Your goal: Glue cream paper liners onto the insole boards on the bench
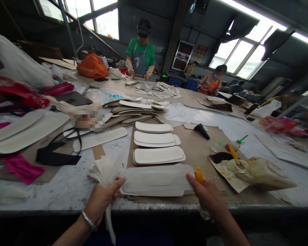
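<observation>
My left hand point(100, 196), wearing a bracelet, is closed around a bundle of thin white strips point(102, 171), some hanging below the table edge. Its thumb reaches the left end of a thin, translucent white strip point(157, 177). That strip is stretched over a pale, rounded-corner panel point(154, 193) at the table's near edge. At the other end, my right hand point(207, 193) pinches the strip and also holds a tool with a yellow handle point(199, 175), its working end hidden. Beyond lie small stacks of similar white panels point(157, 155) in a column.
A stained glue bag point(269, 172) with a yellow-handled brush point(233, 153) lies to the right, near a black cone point(202, 131) and small bottles. More panels point(133, 112) are piled behind. A black strap point(59, 153) and pink cloth point(23, 167) lie left. Co-workers point(141, 51) work across the table.
</observation>
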Tool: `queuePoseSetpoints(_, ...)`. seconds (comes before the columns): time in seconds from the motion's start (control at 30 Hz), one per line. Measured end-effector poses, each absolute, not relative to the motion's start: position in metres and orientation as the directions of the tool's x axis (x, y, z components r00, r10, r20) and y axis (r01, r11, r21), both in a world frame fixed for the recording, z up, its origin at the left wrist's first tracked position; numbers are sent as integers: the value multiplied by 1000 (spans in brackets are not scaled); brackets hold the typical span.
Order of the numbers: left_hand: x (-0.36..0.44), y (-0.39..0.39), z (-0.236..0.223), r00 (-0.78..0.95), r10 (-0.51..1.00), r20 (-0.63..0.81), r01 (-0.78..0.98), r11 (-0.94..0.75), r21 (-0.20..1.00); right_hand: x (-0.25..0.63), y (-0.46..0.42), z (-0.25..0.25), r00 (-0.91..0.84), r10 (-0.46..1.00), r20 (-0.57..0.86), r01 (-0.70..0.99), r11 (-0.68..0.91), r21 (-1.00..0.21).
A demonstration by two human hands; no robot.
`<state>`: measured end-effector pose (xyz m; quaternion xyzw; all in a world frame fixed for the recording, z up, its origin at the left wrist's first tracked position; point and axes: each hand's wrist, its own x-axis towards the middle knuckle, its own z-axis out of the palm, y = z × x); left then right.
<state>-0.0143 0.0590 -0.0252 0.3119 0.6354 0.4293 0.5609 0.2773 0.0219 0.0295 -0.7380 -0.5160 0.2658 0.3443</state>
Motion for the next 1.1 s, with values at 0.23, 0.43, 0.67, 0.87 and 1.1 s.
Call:
queuePoseSetpoints(0.23,-19,56,-5,-15,904,-428,-74,426,902,267,17,36,344,911,-228,301,-337,-892)
queuePoseSetpoints(0.43,-19,52,9,-44,902,-428,-46,427,903,256,11,41,421,887,-189,451,-386,-805)
queuePoseSetpoints(0.67,-27,52,19,54,873,-485,-188,486,854,261,5,31,374,886,-274,362,-411,-836)
queuePoseSetpoints(0.87,-39,53,21,319,749,-581,-314,662,680,255,-6,29,216,887,-407,-81,-399,-913)
queuePoseSetpoints(1.1,-41,50,-2,297,724,-623,-326,690,646,255,-13,22,213,907,-363,-89,-352,-932)
